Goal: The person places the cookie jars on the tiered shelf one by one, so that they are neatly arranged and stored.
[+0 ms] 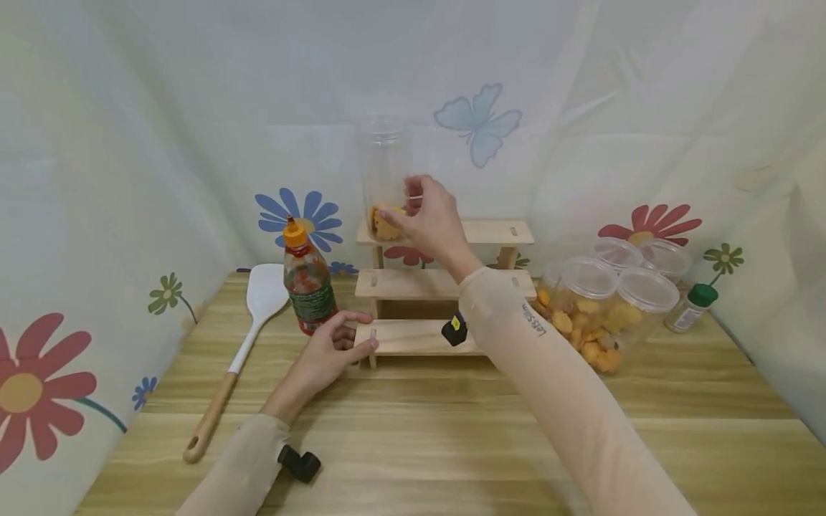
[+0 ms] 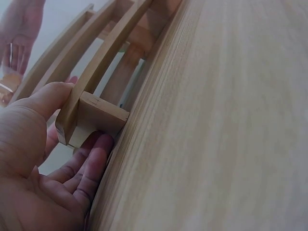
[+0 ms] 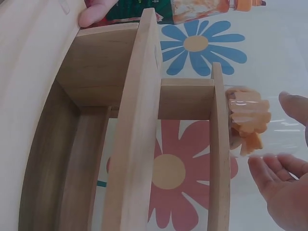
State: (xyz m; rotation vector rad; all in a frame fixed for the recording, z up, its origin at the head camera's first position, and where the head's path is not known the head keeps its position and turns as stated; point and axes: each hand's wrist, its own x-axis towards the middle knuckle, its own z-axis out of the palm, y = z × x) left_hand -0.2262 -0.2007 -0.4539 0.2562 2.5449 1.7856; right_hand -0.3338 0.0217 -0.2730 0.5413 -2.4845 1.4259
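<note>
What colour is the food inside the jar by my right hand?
The food is orange, seen best in the right wrist view.

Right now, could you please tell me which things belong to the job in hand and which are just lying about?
Likely part of the job:
wooden rack, gripped by the left hand
tall jar at its top tier, beside the right hand
snack jars at right, perhaps

Apparently just lying about:
spatula
sauce bottle
green-capped bottle

Clear jar [image 1: 382, 168] w/ orange snacks [image 3: 249, 113] @ btm, upright atop wood rack [image 1: 413, 284].
</note>
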